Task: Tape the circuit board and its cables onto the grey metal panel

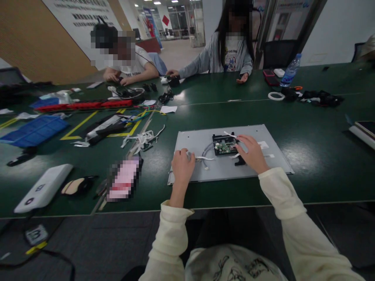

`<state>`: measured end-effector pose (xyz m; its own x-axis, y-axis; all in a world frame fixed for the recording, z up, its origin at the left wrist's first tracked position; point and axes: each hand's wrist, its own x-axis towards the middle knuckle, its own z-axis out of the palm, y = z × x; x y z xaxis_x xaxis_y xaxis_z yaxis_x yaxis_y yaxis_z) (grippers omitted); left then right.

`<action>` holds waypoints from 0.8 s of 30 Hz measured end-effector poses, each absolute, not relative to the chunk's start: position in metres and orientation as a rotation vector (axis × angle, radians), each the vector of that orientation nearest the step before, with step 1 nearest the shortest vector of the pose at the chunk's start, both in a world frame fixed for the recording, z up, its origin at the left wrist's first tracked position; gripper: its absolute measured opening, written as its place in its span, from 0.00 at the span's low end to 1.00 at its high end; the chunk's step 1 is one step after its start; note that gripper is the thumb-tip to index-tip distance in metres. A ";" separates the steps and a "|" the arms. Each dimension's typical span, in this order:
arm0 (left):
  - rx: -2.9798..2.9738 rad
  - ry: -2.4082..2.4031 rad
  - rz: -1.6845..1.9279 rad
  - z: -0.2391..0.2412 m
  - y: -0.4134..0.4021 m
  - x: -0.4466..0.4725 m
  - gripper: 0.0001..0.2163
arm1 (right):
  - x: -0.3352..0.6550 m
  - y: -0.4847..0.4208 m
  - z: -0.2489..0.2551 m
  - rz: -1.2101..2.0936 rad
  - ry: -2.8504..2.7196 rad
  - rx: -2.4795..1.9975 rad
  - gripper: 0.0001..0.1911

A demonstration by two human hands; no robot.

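A flat grey panel lies on the green table in front of me. A green circuit board in a black frame sits on its middle, with grey cables running out to the left. My left hand is over the panel's left side, fingers closed; what they hold is hidden. A thin white strand reaches right from those fingers. At the board's right edge is my right hand, its fingertips pinching a white strip. Below the board lies a black piece.
Left of the panel lie a heap of white strips, a phone, a white power bank and a blue tray. Two people sit across the table. A water bottle and a white tape roll are at the far right.
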<state>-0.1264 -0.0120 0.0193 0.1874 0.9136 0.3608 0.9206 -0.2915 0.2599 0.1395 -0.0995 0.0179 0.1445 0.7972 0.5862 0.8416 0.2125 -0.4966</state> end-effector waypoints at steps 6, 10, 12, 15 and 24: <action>-2.464 -1.838 -1.001 0.014 -0.012 -0.136 0.12 | 0.082 -0.095 0.033 -0.082 -2.241 -1.371 0.16; -2.445 -1.812 -1.162 0.016 -0.017 -0.139 0.14 | 0.061 -0.078 0.034 -0.176 -2.400 -1.420 0.10; -2.464 -1.766 -1.189 0.020 -0.023 -0.140 0.13 | 0.060 -0.071 0.032 -0.249 -2.456 -1.454 0.09; -2.541 -1.678 -1.078 0.024 -0.036 -0.140 0.12 | 0.062 -0.064 0.028 -0.319 -2.506 -1.454 0.08; -2.466 -1.715 -0.608 0.029 -0.067 -0.143 0.16 | 0.062 -0.060 0.031 -0.180 -2.231 -1.509 0.10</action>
